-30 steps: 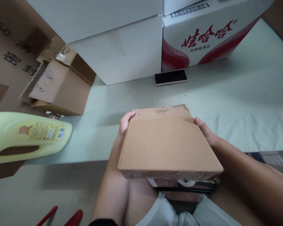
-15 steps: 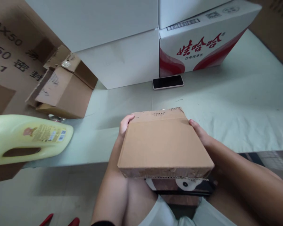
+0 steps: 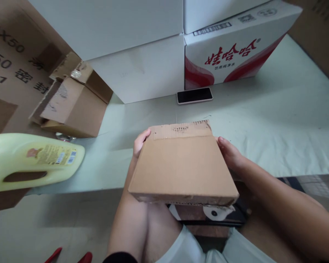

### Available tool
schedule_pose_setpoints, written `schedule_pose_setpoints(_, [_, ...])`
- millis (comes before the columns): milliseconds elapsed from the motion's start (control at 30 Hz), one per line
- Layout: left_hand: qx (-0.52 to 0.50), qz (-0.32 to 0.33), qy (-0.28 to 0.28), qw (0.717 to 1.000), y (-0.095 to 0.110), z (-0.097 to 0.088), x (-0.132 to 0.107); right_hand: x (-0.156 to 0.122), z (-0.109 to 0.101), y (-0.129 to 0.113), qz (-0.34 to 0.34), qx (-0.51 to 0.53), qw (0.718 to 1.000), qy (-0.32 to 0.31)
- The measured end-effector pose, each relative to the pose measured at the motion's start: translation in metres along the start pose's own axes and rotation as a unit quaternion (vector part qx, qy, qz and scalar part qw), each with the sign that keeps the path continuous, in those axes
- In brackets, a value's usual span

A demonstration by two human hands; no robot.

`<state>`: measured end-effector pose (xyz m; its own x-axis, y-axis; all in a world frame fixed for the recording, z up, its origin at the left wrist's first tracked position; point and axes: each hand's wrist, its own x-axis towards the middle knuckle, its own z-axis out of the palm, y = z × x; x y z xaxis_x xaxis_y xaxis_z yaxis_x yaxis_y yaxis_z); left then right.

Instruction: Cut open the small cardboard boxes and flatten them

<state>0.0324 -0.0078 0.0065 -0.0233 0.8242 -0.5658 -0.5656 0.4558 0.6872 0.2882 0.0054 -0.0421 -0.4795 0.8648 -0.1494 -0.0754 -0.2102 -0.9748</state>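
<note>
I hold a flat brown cardboard box point(image 3: 181, 166) over my lap at the near edge of the pale table point(image 3: 276, 120). My left hand point(image 3: 139, 143) grips its left side, thumb on the far corner, fingers hidden underneath. At the right side, my right hand point(image 3: 230, 155) is wrapped on the box's edge. The box has a torn, perforated flap along its far side. Under it, a white tape roll point(image 3: 216, 212) and a dark frame peek out.
A black phone point(image 3: 194, 95) lies flat on the table before stacked white cartons point(image 3: 142, 69) and a red-and-white carton point(image 3: 230, 47). A yellow jug point(image 3: 30, 160) lies on its side at left, next to open brown boxes point(image 3: 71, 106). Red handles point(image 3: 68, 255) show at bottom left.
The box has shifted slightly left and its near edge dropped, showing more of the tape roll below. Both hands kept their grip.
</note>
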Motion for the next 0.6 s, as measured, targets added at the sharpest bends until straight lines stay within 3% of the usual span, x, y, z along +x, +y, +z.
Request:
schedule_pose_setpoints(67, [-0.011, -0.011, -0.003, 1.000, 0.000, 0.000, -0.004, 0.002, -0.003, 0.004, 0.003, 0.039, 0.999, -0.006])
schedule_pose_setpoints(167, [-0.025, -0.014, 0.008, 1.000, -0.002, 0.000, -0.009, 0.001, -0.008, 0.012, -0.030, 0.045, 0.998, 0.033])
schedule_pose_setpoints(400, [-0.109, 0.115, 0.060, 0.986, -0.003, -0.012, 0.003, -0.007, -0.009, 0.009, -0.102, 0.006, 0.988, 0.116])
schedule_pose_setpoints(500, [-0.109, 0.143, 0.067, 0.981, -0.002, -0.022, 0.020, -0.008, -0.006, 0.010, -0.077, -0.069, 0.990, 0.092])
schedule_pose_setpoints(600, [-0.093, 0.110, 0.041, 0.989, -0.004, -0.023, 0.029, -0.007, -0.004, 0.018, -0.091, -0.108, 0.987, 0.070])
